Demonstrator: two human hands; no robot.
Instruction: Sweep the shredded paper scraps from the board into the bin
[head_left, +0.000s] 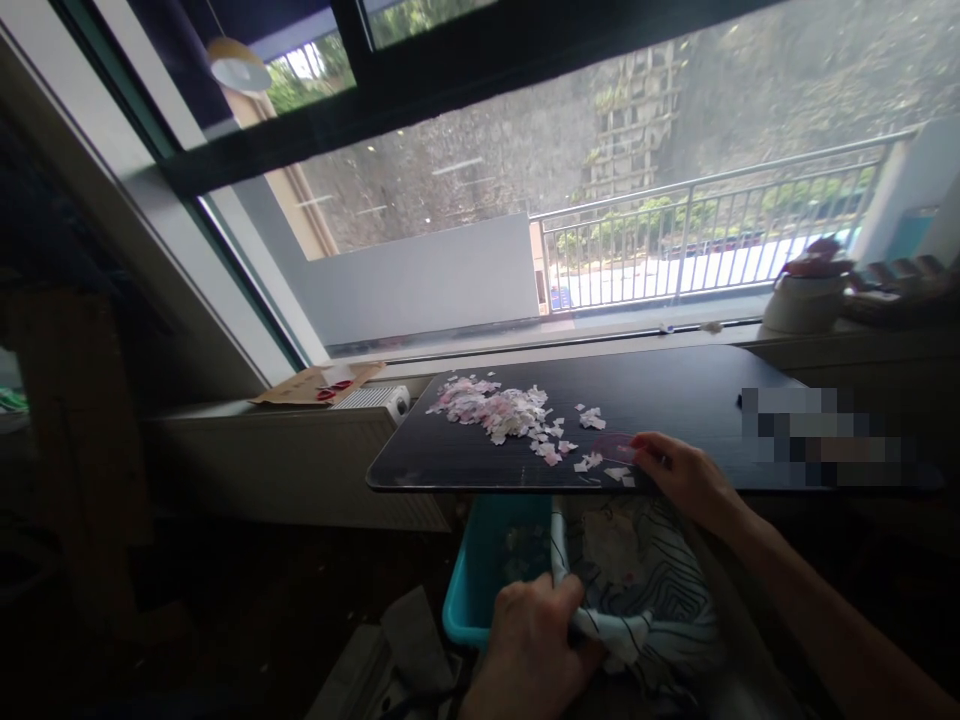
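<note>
Right hand (660, 458): thumb and fingers pinched on the right end of a pink see-through piece (615, 447), right of centre in the frame. Piece's long axis runs roughly left-right, free end pointing left at the paper scraps (506, 410). Looks thin and flat, probably plastic; lies low over the tabletop (660, 385), can't tell if it touches. My fingers cover its right end.

Left hand (534, 635), bottom centre: closed on the left rim of a striped container (656, 632), white with wavy black lines, fabric-like, mouth facing up just below the tabletop's near edge. A pale crumpled sheet (611, 545) sits inside. Fingertips on the rim partly hidden, container's bottom lost in shadow.

Scraps are small, irregular, torn-looking, white to pale pink. Main heap is long, running from upper left to lower right, thinning to loose bits by the pink piece. Tabletop is dark, faint grain, rounded corners.

Teal bin (466, 585) left of the striped container: smooth, plastic-looking, contents too dim to identify. Mosaic patch (817, 425) masks whatever is at the tabletop's right. Both forearms cut off by the frame; lower left is mostly too dark to read.
</note>
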